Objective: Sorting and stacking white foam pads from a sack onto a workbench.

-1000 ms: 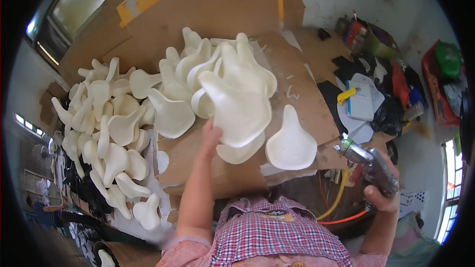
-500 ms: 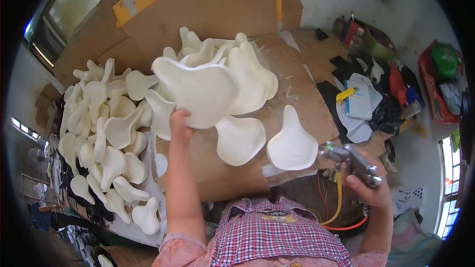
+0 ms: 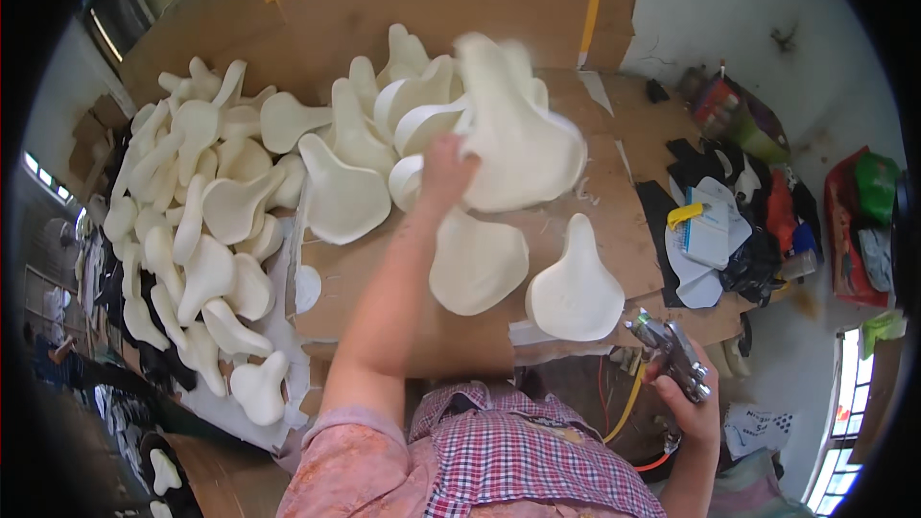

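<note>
My left hand [image 3: 449,171] is closed on the edge of a cream foam bicycle saddle pad [image 3: 523,149], held up over the far part of the cardboard-covered table, its narrow nose blurred. In my right hand [image 3: 686,393] is a metal spray gun [image 3: 674,360], gripped near the table's front right edge, its nozzle tilted up and left. Two more pads lie nearest on the table: a pad with its nose pointing away [image 3: 576,288] and another pad [image 3: 477,264], partly covered by the lifted one. Behind my left hand, several pads [image 3: 360,134] lean together.
A large heap of saddle pads [image 3: 206,201] fills the left side. To the right lie dark scraps, a notebook [image 3: 705,230] with a yellow-handled tool [image 3: 684,214], and a black plastic bag [image 3: 753,264]. A yellow hose [image 3: 626,408] hangs below the table edge. A cardboard wall [image 3: 441,0] closes the back.
My left hand has carried the saddle pad to the right and farther back, turning its nose away from me. The right hand with the spray gun has dropped slightly toward me.
</note>
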The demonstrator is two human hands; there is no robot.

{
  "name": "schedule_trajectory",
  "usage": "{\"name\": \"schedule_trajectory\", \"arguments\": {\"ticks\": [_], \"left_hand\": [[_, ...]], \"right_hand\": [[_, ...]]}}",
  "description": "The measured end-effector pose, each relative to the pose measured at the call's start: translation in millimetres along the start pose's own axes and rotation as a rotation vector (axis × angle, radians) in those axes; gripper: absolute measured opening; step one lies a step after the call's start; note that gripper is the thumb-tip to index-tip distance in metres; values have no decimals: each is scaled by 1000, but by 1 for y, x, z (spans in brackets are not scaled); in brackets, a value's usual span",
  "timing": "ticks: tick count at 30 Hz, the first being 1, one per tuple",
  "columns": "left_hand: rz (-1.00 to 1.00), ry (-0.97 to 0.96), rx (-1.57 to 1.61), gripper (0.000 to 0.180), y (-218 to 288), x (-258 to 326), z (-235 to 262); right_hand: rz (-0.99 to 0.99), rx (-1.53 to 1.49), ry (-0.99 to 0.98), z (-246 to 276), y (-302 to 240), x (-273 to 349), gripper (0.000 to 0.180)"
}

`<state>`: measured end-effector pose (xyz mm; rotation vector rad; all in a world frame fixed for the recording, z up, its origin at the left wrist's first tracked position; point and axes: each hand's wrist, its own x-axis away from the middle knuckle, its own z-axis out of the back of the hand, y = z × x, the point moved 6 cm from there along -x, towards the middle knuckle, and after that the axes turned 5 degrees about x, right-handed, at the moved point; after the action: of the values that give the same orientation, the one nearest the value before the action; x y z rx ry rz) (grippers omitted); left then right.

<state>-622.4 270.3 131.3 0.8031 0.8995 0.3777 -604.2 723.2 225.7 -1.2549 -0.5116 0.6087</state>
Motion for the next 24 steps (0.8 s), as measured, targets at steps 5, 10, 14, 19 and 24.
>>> {"name": "schedule_trajectory", "arguments": {"ticks": [5, 10, 14, 19, 24], "left_hand": [[333, 610, 1178, 53, 19, -13, 185], [478, 525, 737, 65, -59, 86, 227], [1005, -48, 324, 61, -77, 208, 70], [989, -57, 495, 54, -48, 223, 17], [928, -105, 581, 60, -65, 237, 51]], "right_hand": [[21, 30, -82, -9, -2, -17, 59], [21, 99, -211, -19, -14, -13, 58], [-122, 222, -342, -11, -23, 1, 58], [-75, 61, -152, -14, -36, -5, 57], [47, -61, -187, -21, -42, -2, 60]]}}
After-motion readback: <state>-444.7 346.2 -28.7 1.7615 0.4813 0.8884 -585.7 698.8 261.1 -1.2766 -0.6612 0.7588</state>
